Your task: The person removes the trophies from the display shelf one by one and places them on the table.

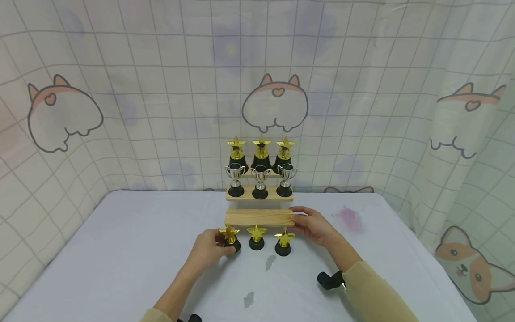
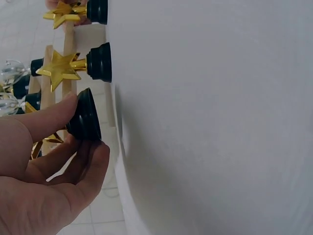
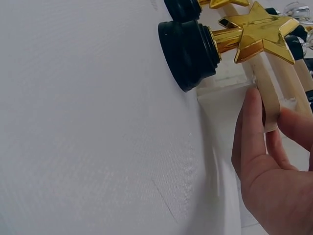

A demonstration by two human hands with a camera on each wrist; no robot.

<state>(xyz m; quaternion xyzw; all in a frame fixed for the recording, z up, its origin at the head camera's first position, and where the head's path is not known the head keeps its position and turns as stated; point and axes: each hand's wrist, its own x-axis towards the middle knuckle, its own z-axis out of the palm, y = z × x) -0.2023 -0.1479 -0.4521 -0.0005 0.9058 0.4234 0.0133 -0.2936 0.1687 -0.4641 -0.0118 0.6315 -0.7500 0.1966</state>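
Observation:
My left hand (image 1: 207, 248) pinches the black base of a gold star trophy (image 1: 230, 234), the leftmost of the front row. The left wrist view shows thumb and fingers around that base (image 2: 85, 117), with the star partly hidden behind the hand. Beside it on the white table stand a middle star trophy (image 1: 256, 238) and a right one (image 1: 283, 243). My right hand (image 1: 315, 228) grips the right end of the bare lowest step (image 1: 257, 218) of a wooden stand. In the right wrist view, thumb and fingers lie on either side of the board's end (image 3: 266, 98).
Three silver cup trophies (image 1: 260, 176) stand on the middle step (image 1: 271, 193). Behind them, three gold star trophies (image 1: 261, 150) occupy the top step. A patterned curtain (image 1: 161, 112) hangs right behind the table (image 1: 141, 250). Grey marks (image 1: 248, 299) spot the cloth.

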